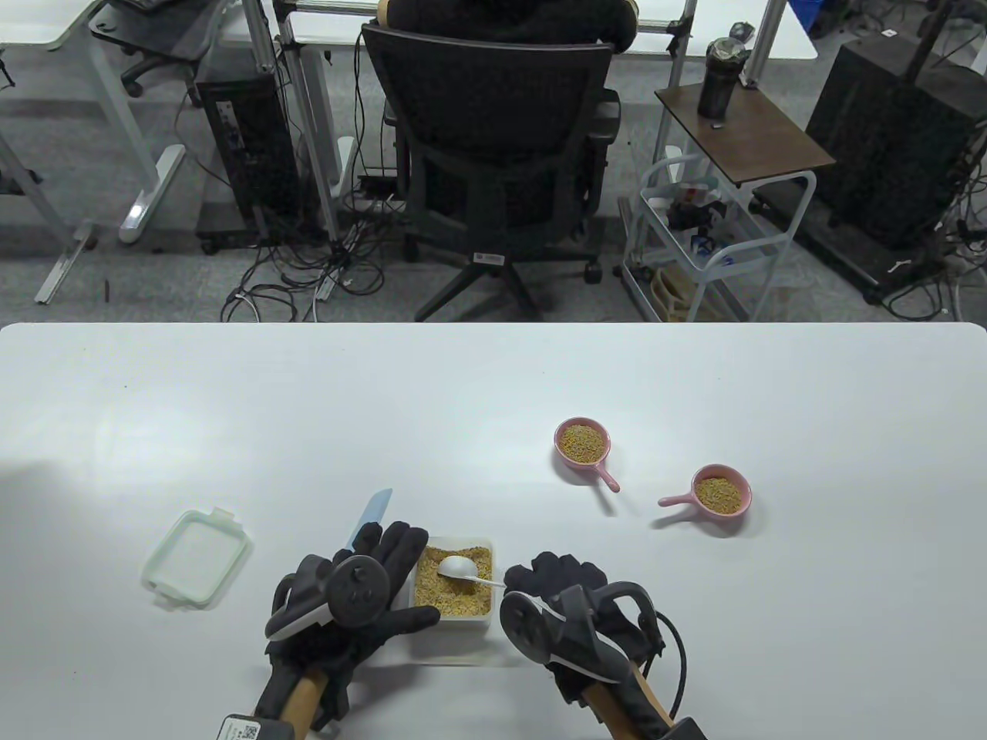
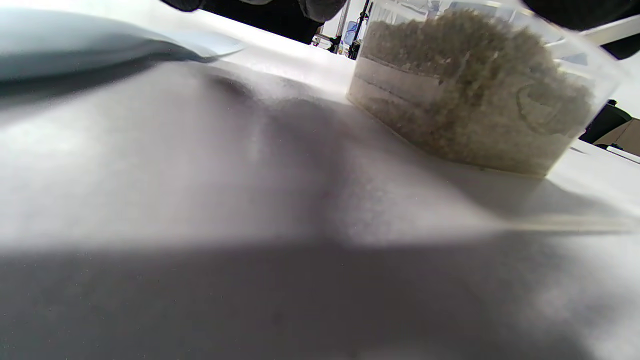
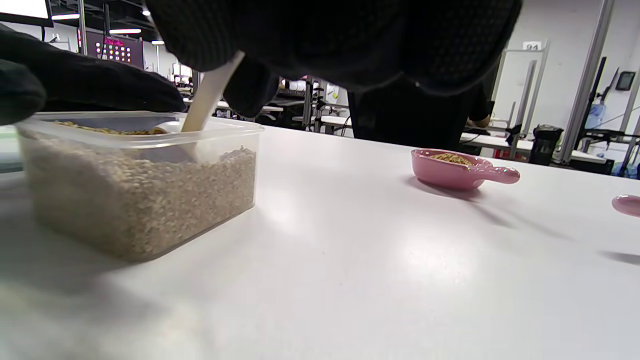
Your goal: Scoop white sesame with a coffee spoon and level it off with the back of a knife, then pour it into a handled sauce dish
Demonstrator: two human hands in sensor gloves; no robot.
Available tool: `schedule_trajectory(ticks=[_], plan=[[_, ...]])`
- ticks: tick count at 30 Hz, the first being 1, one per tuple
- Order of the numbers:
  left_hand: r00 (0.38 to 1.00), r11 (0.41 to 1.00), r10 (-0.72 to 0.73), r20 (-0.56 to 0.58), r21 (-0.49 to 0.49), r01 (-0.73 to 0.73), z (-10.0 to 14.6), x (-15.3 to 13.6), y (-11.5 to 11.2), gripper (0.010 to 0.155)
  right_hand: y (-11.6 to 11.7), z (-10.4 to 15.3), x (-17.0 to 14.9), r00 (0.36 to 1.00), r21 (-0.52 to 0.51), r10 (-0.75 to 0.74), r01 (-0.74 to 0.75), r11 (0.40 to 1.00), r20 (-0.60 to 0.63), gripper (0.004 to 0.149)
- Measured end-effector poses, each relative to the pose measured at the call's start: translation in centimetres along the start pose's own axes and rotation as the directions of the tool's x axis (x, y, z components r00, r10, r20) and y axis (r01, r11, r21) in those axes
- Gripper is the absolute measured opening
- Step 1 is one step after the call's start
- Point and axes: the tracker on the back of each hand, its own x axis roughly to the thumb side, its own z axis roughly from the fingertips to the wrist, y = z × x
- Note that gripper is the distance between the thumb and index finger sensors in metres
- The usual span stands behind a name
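Because the coffee spoon (image 1: 459, 568) is thin white plastic, it should be very light and a bit springy; best held far back on the handle, which is where the right hand (image 1: 567, 597) has it, fingers curled round the stem, bowl resting in the white sesame (image 1: 455, 590). The grains look loose, tan and fine, likely to slide and spill off a heaped bowl at any tilt. They fill a clear tub (image 1: 453, 617) near the counter's (image 1: 493, 401) front edge. The left hand (image 1: 362, 590) lies against the tub's left side, fingers fairly straight, thumb along its front wall. Beneath that hand lies the knife (image 1: 372, 515), pale blue blade pointing away. Farther off right, two pink handled sauce dishes (image 1: 584, 443) (image 1: 720, 493) already hold sesame.
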Motion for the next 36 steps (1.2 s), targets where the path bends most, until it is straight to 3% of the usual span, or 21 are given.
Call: schedule_trajectory(ticks=[10, 15, 23, 24, 36], plan=[[1.0, 1.0, 0.002, -0.007, -0.01, -0.002, 0.1, 0.0, -0.1, 0.1, -0.4, 0.1, -0.3, 0.989, 0.085, -0.141, 0.144, 0.986, -0.032, 0.04], [1.0, 1.0, -0.002, -0.009, -0.011, 0.002, 0.1, 0.0, -0.1, 0.1, 0.2, -0.2, -1.5, 0.946, 0.161, -0.303, 0.319, 0.934, -0.115, 0.04], [1.0, 1.0, -0.004, -0.011, -0.014, 0.004, 0.1, 0.0, -0.1, 0.1, 2.7, -0.9, -4.1, 0.767, 0.247, -0.565, 0.637, 0.73, -0.305, 0.04], [1.0, 1.0, -0.005, -0.011, -0.014, 0.005, 0.1, 0.0, -0.1, 0.1, 3.1, -1.0, -4.4, 0.723, 0.258, -0.604, 0.687, 0.679, -0.336, 0.04], [1.0, 1.0, -0.006, -0.015, -0.02, 0.005, 0.1, 0.0, -0.1, 0.1, 5.5, -1.0, -5.8, 0.487, 0.247, -0.73, 0.873, 0.42, -0.479, 0.04]])
